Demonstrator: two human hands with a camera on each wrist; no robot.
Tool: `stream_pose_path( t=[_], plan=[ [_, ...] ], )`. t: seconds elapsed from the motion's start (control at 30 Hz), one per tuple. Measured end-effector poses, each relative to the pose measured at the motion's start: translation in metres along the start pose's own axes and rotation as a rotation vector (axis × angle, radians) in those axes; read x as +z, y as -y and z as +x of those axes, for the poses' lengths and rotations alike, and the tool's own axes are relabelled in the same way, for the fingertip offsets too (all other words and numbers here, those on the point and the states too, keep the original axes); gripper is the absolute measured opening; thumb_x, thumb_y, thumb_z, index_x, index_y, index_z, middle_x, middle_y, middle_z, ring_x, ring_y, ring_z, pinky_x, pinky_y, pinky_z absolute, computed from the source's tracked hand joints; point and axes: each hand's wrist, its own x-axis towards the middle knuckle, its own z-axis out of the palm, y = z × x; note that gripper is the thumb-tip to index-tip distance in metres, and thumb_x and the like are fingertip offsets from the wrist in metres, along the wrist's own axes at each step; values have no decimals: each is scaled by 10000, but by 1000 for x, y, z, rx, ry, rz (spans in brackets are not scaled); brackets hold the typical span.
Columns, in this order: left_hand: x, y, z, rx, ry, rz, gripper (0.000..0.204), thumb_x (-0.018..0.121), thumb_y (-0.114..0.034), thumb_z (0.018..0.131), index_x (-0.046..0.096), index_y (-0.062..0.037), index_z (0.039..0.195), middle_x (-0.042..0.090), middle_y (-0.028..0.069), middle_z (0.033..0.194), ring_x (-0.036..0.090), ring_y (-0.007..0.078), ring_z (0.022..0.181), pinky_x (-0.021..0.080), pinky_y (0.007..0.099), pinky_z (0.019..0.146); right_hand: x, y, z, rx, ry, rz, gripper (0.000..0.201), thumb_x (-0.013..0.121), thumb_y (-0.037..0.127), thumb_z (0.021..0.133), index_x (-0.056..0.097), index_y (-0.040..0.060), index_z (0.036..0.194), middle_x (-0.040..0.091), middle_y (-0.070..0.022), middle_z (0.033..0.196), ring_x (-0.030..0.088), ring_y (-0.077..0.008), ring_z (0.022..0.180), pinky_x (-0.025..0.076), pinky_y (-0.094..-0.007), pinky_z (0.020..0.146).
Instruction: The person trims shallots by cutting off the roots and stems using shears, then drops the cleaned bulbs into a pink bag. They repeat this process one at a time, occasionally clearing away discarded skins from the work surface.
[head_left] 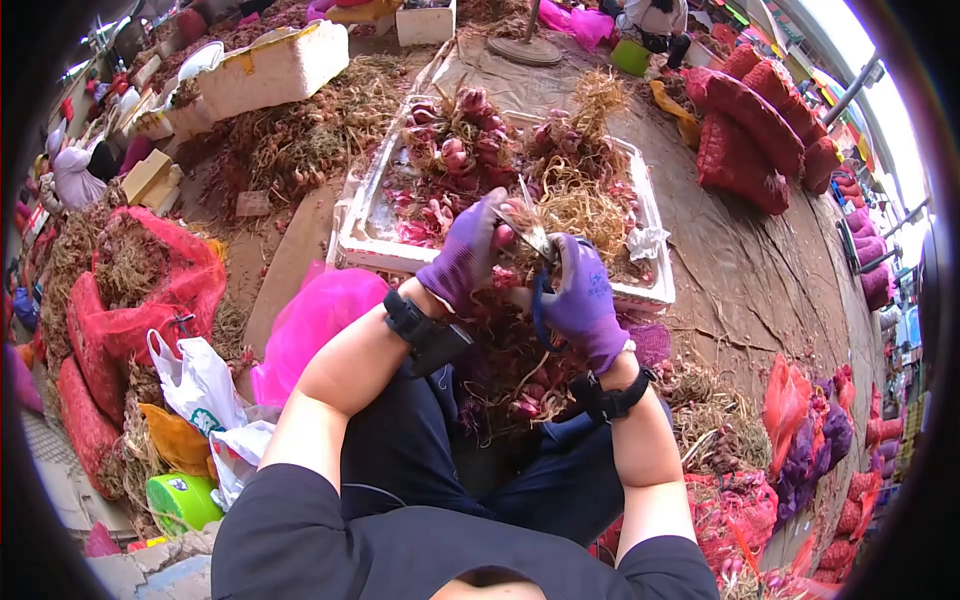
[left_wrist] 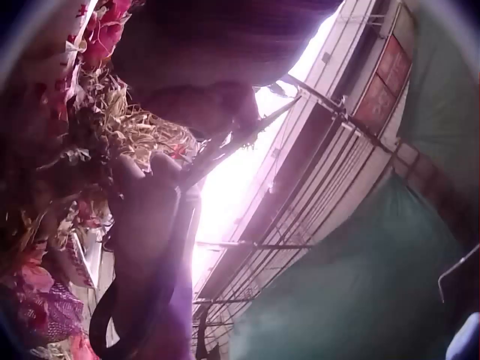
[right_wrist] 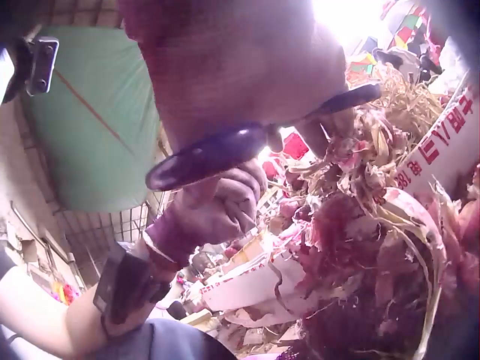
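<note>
In the head view my left hand (head_left: 463, 252), in a purple glove, pinches a reddish shallot (head_left: 503, 237) with its fingertips. Dark-handled scissors (right_wrist: 210, 156) are gripped in my gloved right hand (head_left: 584, 300). Their metal blades (head_left: 536, 236) point up and to the left, right beside the shallot. The left wrist view has the scissor blade (left_wrist: 240, 140) crossing close below the fingers of my left hand. Under both hands, a heap of shallots with dry roots and stalks (head_left: 515, 375) lies at my lap. The shallot is partly hidden by my fingers.
A white foam box (head_left: 385, 256) stands just ahead, with bunches of shallots (head_left: 455, 155) and dried stalks (head_left: 585, 215) inside. Pink mesh (head_left: 310, 340) lies at the left, near a white plastic bag (head_left: 200, 385) and a green bucket (head_left: 183, 502). Filled red sacks (head_left: 745, 140) stand at the far right.
</note>
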Motion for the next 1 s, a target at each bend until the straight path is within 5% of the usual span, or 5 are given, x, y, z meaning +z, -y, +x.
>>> stream_pose_path(
  t=[0.07, 0.1, 0.27, 0.5, 1.0],
  plan=[
    [2, -16, 7, -845, 15, -713, 281, 464, -357, 1012, 587, -111, 952, 566, -38, 839, 495, 21, 660, 445, 171, 594, 5, -7, -2, 13, -32, 8, 617, 842, 420, 643, 527, 66, 1037, 601, -138, 846, 586, -342, 824, 458, -425, 709],
    [11, -2, -9, -387, -33, -366, 277, 453, -332, 1017, 587, -93, 978, 562, -32, 838, 489, 36, 673, 447, 194, 606, 7, -10, -3, 23, -62, 17, 571, 828, 401, 672, 532, 70, 1031, 605, -139, 823, 593, -341, 806, 462, -426, 702],
    [-1, -3, 2, -241, 92, -162, 287, 423, -323, 1026, 591, -101, 952, 540, -32, 769, 503, 35, 669, 435, 216, 586, -9, 0, -6, 193, 71, -4, 447, 771, 361, 772, 533, 81, 1027, 607, -113, 731, 612, -334, 675, 476, -427, 622],
    [-6, -13, 25, -1353, -207, -966, 423, 370, -419, 1038, 606, -72, 1091, 658, 18, 871, 591, 113, 717, 500, 279, 690, -12, -9, -2, 144, -115, 57, 638, 775, 526, 724, 498, 52, 1049, 602, -116, 766, 605, -304, 703, 480, -439, 678],
    [8, -17, 16, -801, 125, -900, 367, 386, -266, 1052, 484, -31, 1316, 626, 39, 1102, 603, 112, 965, 499, 275, 852, 2, -8, -3, 305, -49, -297, 334, 682, 305, 787, 541, 91, 1001, 621, -137, 826, 630, -351, 797, 499, -461, 685]
  ],
)
